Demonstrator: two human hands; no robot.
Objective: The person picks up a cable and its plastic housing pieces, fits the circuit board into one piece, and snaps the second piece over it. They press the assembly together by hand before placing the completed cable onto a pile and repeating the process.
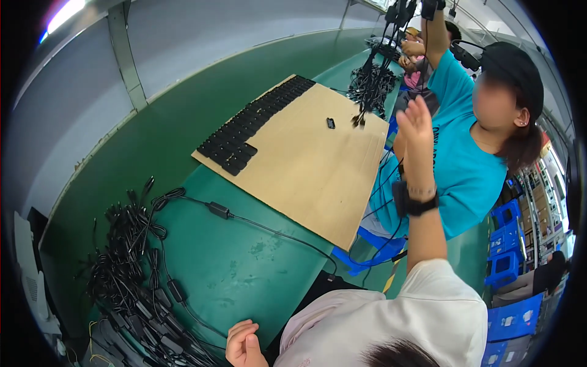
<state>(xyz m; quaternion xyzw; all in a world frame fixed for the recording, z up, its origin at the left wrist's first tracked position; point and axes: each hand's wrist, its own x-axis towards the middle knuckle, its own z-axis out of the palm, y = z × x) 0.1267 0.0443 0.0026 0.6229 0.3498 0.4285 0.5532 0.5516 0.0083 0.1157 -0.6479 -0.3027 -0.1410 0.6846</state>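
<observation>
My left hand (246, 346) is at the lower edge beside the table, fingers curled in with the thumb next to them. A thin black cable runs toward it from the tangled pile of black cables (131, 269); whether the fingers hold anything is hidden. My right hand (416, 122) is raised at the right, fingers stretched upward and nothing visible in it. A black wristband (422, 203) with a small box circles that wrist. A cable with an inline black box (218, 210) crosses the green table (238, 269) in front of the cardboard sheet (306, 177).
Rows of flat black pieces (244, 125) line the cardboard's left side; a small black piece (331, 123) lies apart. A co-worker in a blue shirt (452, 153) stands at the right, an arm raised to hanging cables (397, 15). More cables (373, 82) lie beyond. Blue stools (504, 269) stand at right.
</observation>
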